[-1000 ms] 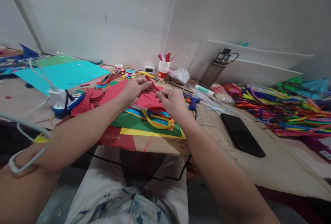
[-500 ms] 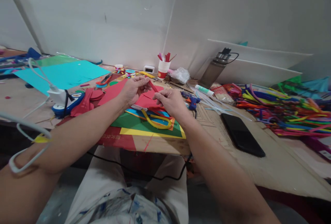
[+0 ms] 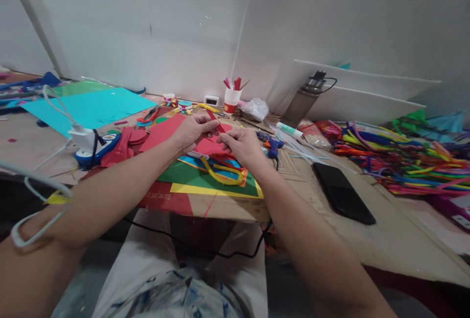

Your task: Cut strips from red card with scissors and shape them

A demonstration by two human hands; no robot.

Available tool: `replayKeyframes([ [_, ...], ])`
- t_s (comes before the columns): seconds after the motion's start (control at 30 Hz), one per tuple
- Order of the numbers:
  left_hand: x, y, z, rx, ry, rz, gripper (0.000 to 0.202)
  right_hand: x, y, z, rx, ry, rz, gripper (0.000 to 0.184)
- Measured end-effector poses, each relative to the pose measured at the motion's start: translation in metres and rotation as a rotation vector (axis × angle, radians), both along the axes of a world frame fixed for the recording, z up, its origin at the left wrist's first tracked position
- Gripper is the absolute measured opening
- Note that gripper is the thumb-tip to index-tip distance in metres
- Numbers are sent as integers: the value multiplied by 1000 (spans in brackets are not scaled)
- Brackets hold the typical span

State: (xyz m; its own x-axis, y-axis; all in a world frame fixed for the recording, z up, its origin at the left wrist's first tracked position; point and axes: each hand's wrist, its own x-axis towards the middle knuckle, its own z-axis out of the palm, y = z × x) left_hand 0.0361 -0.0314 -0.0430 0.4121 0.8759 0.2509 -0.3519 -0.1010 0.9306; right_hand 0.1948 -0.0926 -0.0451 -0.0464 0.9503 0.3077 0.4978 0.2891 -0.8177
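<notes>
A narrow, dark red strip (image 3: 212,114) of what looks like paper is held above the worktable, between the hands. Its long axis runs diagonally, one end pointing far and left, the other near and right. The left hand (image 3: 198,130) has its thumb and fingertips closed on the strip's middle part, leaving the far-left end free. The right hand (image 3: 243,144) pinches the near-right end between thumb and forefinger, its other fingers curled in.

Beyond the hands, a white-and-red paper cup (image 3: 232,102) stands upright, holding several red sticks, a pinkish one and a thin brownish one, their ends rising above the rim. Just right of it is a crumpled clear plastic bag (image 3: 256,109); its contents cannot be made out. Farther right, a smoky-grey translucent bottle (image 3: 301,105) with a black lid and carrying loop looks tilted to the right; how full it is cannot be told. A white-and-green glue stick (image 3: 289,129) lies near its base.

Below the hands lie red paper sheets (image 3: 161,133) and a dark green sheet (image 3: 175,173), with a bent yellow fuzzy stem (image 3: 225,181) near the table's near edge. At right lies a black phone (image 3: 343,193).
</notes>
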Motion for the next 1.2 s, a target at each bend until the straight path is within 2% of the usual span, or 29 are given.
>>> replayKeyframes([
  [0.2, 0, -3, 1, 7, 42, 0, 24, 0, -1, 1, -8, -11, 25, 30],
  [0.37, 0, -3, 2, -47, 6, 85, 26, 1, 2, -1, -20, -27, 45, 28],
  [0.73, -20, 18, 16, -159, -21, 205, 19, -3, -10, 13, -302, 159, 140, 22],
  [0.97, -31, 31, 21, -256, -1, 319, 9, 0, -8, 10, -338, 215, 232, 19],
  [1.2, -41, 43, 22, -274, -40, 361, 10, 0, -5, 9, -363, 247, 275, 18],
])
